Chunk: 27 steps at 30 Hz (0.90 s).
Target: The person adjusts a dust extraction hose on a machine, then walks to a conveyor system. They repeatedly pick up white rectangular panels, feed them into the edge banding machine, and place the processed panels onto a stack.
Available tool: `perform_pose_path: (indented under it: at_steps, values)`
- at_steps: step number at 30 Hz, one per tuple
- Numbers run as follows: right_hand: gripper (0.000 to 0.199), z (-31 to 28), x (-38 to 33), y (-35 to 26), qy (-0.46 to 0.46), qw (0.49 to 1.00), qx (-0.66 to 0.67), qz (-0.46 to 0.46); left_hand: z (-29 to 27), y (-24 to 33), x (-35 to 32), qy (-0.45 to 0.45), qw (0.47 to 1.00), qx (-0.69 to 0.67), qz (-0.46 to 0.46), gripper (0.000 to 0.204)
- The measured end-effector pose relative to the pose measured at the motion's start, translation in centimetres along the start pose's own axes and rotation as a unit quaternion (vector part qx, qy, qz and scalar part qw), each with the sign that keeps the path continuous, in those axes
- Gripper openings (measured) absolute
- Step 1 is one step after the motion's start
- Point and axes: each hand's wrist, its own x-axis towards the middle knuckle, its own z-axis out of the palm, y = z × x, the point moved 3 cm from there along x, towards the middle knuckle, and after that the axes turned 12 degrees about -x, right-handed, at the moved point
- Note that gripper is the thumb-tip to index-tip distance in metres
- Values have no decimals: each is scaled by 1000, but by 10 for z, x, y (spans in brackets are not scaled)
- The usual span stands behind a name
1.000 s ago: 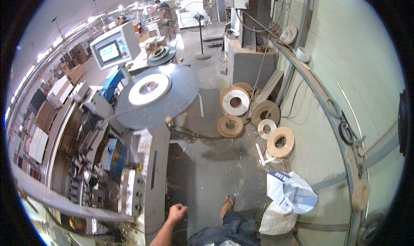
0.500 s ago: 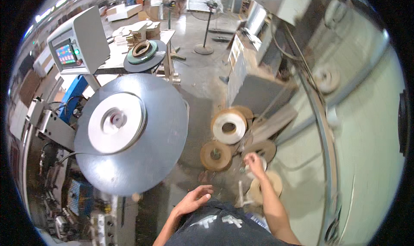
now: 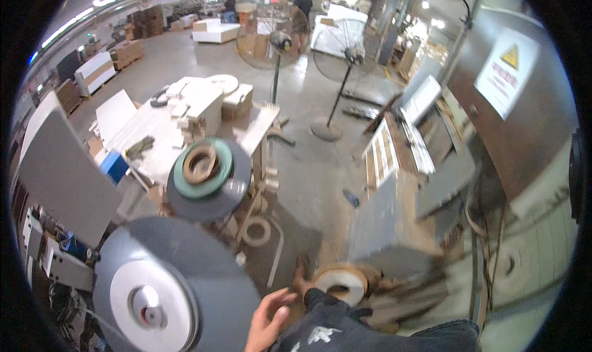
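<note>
My left hand [image 3: 270, 318] is at the lower middle, fingers loosely bent and apart, with nothing in it. Left of it lies a large grey disc [image 3: 216, 284], with a white hub or roll [image 3: 126, 293] at its middle. To the hand's right, a white roll with a brown rim [image 3: 351, 290] rests on the floor beside my foot [image 3: 301, 272]. Nowhere in the picture does my right hand show. Dark clothing [image 3: 382, 330] fills the bottom edge.
A table [image 3: 129, 130] bears stacked boards [image 3: 200, 105], a glove [image 3: 140, 146] and a green disc [image 3: 223, 173] with a brown ring on top. Ahead stand two pedestal fans [image 3: 354, 56]. A grey cabinet [image 3: 385, 216] flanks the right. Further back are two people [image 3: 302, 6].
The view has swung up and forward, bringing in the table, fans and people. My right hand has left the picture. My left hand sits lower, still empty.
</note>
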Motion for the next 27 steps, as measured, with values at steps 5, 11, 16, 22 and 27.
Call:
perform_pose_path:
  at_steps: [5, 11, 16, 22, 27]
  values:
    - [48, -310, 213, -174, 99, 993, 1, -65, -25, -36, 168, 231, 966, 90, 67, 33]
    - [37, -655, 204, -567, 229, 813, 293, -448, 31, 9, 402, 144, 986, 82, 28, 30]
    - [37, -769, 116, -730, 256, 774, 43, -577, 40, 11, 608, 122, 984, 132, -1, 35]
    - [37, -827, 344, -648, 278, 883, -110, -362, 57, 47, 860, 61, 965, 250, 52, 36]
    - [40, -820, 497, -502, 40, 968, -198, -147, 36, 114, 1005, 124, 965, 214, 93, 35]
